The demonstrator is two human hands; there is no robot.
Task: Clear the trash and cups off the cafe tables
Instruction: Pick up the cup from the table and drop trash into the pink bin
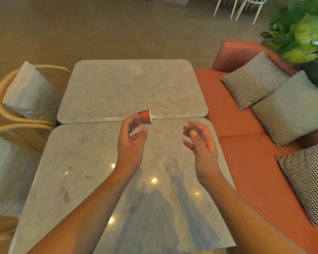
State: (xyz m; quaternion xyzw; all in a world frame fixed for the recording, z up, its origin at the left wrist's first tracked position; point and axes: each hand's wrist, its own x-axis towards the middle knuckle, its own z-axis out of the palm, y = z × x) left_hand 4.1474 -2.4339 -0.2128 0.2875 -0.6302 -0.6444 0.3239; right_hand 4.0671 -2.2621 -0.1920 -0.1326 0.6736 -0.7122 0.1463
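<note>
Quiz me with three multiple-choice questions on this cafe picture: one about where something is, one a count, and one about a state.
1. Where is the cup?
A. on a tray
B. by the seam between the two marble tables
C. in a bin

2. How many checked cushions are on the orange bench?
A. two
B. four
C. none

3. How is the cup oriented?
A. upright
B. stacked in another cup
C. tipped on its side

Answers:
1. B, it shows right where the two tabletops meet.
2. A, one checked cushion lies on each side of the plain grey cushion.
3. C, its white rim faces sideways, not up.
</note>
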